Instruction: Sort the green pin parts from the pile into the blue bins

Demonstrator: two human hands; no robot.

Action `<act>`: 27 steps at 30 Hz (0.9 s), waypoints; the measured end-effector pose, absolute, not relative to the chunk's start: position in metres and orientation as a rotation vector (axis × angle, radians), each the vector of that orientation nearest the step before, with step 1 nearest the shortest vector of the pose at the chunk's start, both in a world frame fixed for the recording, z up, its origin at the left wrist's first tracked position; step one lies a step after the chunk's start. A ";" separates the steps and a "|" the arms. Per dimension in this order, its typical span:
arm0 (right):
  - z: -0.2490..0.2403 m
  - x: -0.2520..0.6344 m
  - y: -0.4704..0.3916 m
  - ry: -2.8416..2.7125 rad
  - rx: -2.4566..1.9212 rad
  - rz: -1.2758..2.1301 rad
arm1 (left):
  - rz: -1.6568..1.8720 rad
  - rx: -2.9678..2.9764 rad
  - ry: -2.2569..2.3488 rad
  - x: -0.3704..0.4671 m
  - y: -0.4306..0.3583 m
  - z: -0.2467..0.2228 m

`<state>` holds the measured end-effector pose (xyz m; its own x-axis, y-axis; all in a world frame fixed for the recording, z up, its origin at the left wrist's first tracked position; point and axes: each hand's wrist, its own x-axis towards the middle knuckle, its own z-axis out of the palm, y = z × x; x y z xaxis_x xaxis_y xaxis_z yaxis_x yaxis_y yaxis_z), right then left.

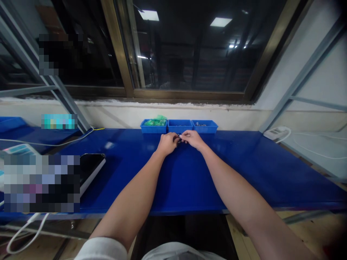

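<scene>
Both my hands meet over the blue tabletop (pixel 187 173), just in front of the blue bins. My left hand (pixel 168 142) is closed, fingers curled round a small dark metal part (pixel 179 141) whose kind I cannot make out. From the other side my right hand (pixel 192 139) pinches at the same spot, thumb and fingertips together. Fingers hide most of the part. Right behind the hands stands the middle blue bin (pixel 180 128), with a little something low inside. The right bin (pixel 204 129) holds small metal pieces, and the left bin (pixel 153 129) holds green plastic bags (pixel 156 122).
At the left lie a dark-topped device (pixel 93 162) and a white machine with a cable. A power strip (pixel 277 132) sits at the back right corner. Grey metal frame posts (pixel 295 86) rise at both sides, with a window (pixel 200 47) behind.
</scene>
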<state>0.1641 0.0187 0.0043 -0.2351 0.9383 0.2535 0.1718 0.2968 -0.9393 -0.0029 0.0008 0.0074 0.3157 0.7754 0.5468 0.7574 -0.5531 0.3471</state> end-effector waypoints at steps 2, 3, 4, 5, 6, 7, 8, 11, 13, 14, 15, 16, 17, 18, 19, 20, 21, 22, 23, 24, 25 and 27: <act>0.005 0.166 0.019 -1.604 -1.016 1.061 | 1.081 2.505 1.502 -0.003 0.000 0.008; 0.005 0.166 0.019 -1.591 -1.012 1.073 | 1.081 2.495 1.510 -0.002 0.000 0.008; 0.005 0.167 0.019 -1.580 -1.009 1.085 | 1.077 2.485 1.513 -0.002 0.000 0.008; 0.006 0.167 0.019 -1.572 -1.006 1.096 | 1.067 2.477 1.512 -0.002 -0.001 0.008; 0.006 0.168 0.019 -1.563 -1.003 1.105 | 1.054 2.470 1.511 -0.002 -0.001 0.009; 0.006 0.169 0.019 -1.551 -1.001 1.107 | 1.046 2.461 1.513 -0.001 -0.002 0.009; 0.006 0.169 0.019 -1.535 -1.002 1.100 | 1.043 2.449 1.521 -0.001 -0.002 0.009; 0.005 0.171 0.020 -1.512 -1.040 1.045 | 1.084 2.373 1.619 -0.001 -0.002 0.009; 0.004 0.171 0.021 -1.571 -1.099 1.002 | 1.116 2.295 1.720 -0.002 -0.001 0.009; 0.003 0.171 0.021 -1.617 -1.131 0.984 | 1.120 2.259 1.765 -0.003 0.000 0.009; 0.003 0.171 0.022 -1.658 -1.157 0.968 | 1.116 2.227 1.803 -0.003 0.000 0.009; 0.002 0.170 0.023 -1.682 -1.168 0.956 | 1.104 2.205 1.833 -0.004 0.000 0.009; 0.003 0.169 0.025 -1.678 -1.158 0.948 | 1.089 2.191 1.857 -0.004 0.001 0.009; 0.003 0.169 0.026 -1.648 -1.125 0.949 | 1.072 2.182 1.880 -0.004 0.001 0.009; 0.005 0.169 0.028 -1.606 -1.071 0.960 | 1.056 2.177 1.898 -0.005 0.001 0.009; 0.006 0.169 0.029 -1.566 -1.004 0.984 | 1.042 2.173 1.913 -0.005 0.002 0.008; 0.008 0.169 0.030 -1.535 -0.937 1.013 | 1.030 2.169 1.925 -0.004 0.002 0.008; 0.009 0.170 0.031 -1.520 -0.886 1.047 | 1.015 2.165 1.934 -0.004 0.002 0.007; 0.010 0.171 0.031 -1.520 -0.860 1.082 | 0.997 2.160 1.943 -0.004 0.003 0.006; 0.010 0.172 0.032 -1.532 -0.862 1.109 | 0.974 2.156 1.951 -0.004 0.003 0.006; 0.010 0.174 0.032 -1.546 -0.892 1.123 | 0.948 2.153 1.959 -0.004 0.004 0.005; 0.005 0.176 0.034 -1.572 -0.995 1.095 | 0.895 2.149 1.982 -0.005 0.005 0.004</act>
